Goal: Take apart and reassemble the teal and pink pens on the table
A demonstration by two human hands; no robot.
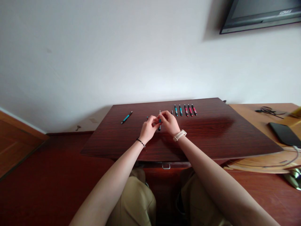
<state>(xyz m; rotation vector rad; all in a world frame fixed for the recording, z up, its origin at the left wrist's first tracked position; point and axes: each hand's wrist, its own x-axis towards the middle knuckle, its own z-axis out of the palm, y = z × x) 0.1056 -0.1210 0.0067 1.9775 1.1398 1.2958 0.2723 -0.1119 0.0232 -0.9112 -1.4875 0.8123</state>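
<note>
Above the middle of the dark wood table point(211, 138), my left hand point(148, 129) and my right hand point(170, 123) meet with their fingertips pinched on one teal and black pen point(159, 127). It points away from me, its thin, light-coloured end sticking out past my fingers; the middle is mostly covered. A small dark piece point(171, 112) shows just beyond my right hand, and a teal bit point(147, 117) peeks out behind my left. Off to the left lies a single teal pen point(127, 117), set at a slant.
Two teal pens point(175, 110) and three pink pens point(190, 110) lie in a row at the back right of the table. A lighter desk point(249, 116) adjoins on the right, bearing a black cable point(270, 110) and a dark flat device point(285, 133). A wall-mounted screen point(263, 15) hangs upper right.
</note>
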